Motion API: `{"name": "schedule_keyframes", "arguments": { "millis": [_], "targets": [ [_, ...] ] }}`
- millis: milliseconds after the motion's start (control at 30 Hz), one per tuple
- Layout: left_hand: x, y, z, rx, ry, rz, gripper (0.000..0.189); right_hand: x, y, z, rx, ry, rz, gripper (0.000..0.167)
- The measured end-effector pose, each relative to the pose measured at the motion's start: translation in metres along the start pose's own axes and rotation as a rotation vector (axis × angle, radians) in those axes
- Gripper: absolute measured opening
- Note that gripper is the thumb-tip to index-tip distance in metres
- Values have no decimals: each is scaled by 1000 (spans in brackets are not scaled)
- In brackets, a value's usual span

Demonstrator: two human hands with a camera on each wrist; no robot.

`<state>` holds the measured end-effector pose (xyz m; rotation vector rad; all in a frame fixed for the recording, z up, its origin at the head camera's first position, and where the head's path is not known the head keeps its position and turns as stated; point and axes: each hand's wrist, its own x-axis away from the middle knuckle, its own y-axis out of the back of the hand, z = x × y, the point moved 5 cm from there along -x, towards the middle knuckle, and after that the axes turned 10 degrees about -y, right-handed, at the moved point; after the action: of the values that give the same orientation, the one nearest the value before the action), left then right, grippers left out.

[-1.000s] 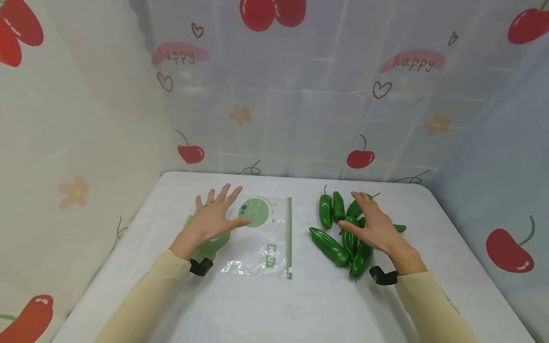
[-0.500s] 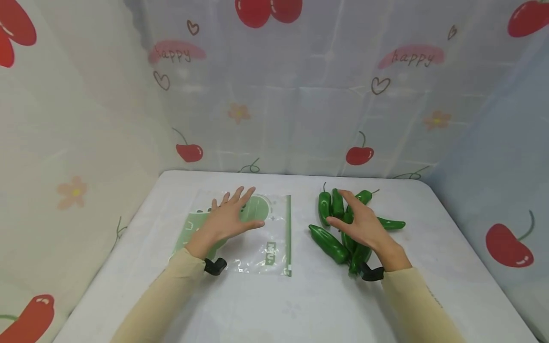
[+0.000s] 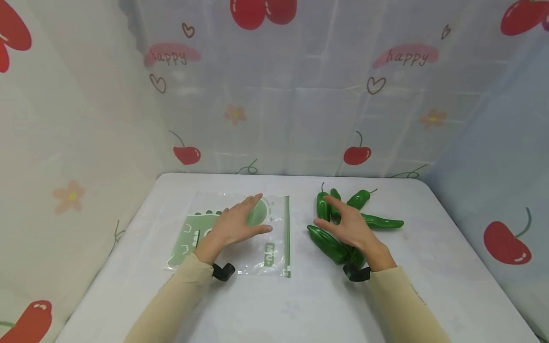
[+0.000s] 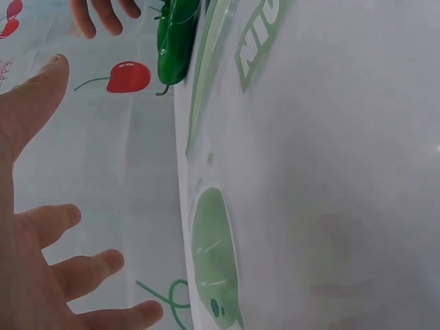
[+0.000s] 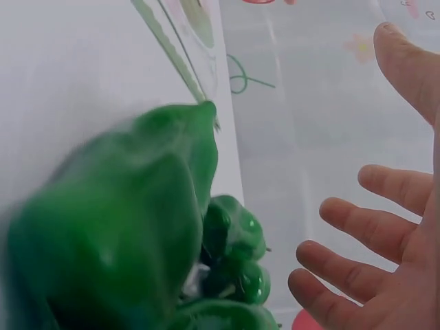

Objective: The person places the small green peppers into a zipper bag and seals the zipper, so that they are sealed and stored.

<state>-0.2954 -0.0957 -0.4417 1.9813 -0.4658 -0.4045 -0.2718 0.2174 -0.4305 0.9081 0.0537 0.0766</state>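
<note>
A clear zip bag [image 3: 253, 259] with green print and a green zip edge lies flat on the white table. My left hand [image 3: 236, 226] hovers over it, fingers spread and holding nothing; in the left wrist view the bag's green circle [image 4: 216, 254] shows below the hand. Several green peppers [image 3: 328, 244] lie in a loose pile to the right of the bag. Above that pile is my right hand [image 3: 349, 226], fingers apart and holding nothing, hiding some of the peppers. A large pepper [image 5: 117, 227] fills much of the right wrist view, apart from the fingers.
The white table [image 3: 291, 314] ends at a back edge against a hanging sheet [image 3: 279, 119] printed with cherries, hearts and flowers. Similar sheets stand on the left and right sides. A small black camera mount [image 3: 224, 272] sits at the left wrist.
My left hand has moved right across the bag, uncovering more of its green print. My right hand has moved left over the peppers. The bag and peppers stay in place.
</note>
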Motion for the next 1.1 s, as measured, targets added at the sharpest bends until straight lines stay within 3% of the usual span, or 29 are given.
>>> {"name": "schedule_keyframes", "arguments": {
  "millis": [533, 800, 1100],
  "targets": [
    [-5, -14, -3, 64, 21, -38, 101, -4, -21, 15, -95, 9, -10, 72],
    [-7, -20, -5, 84, 36, -93, 91, -6, -34, 27, -132, 10, -11, 61],
    [-10, -26, -7, 118, 74, -134, 84, -8, -46, 37, -111, 14, -12, 52]
  ]
}}
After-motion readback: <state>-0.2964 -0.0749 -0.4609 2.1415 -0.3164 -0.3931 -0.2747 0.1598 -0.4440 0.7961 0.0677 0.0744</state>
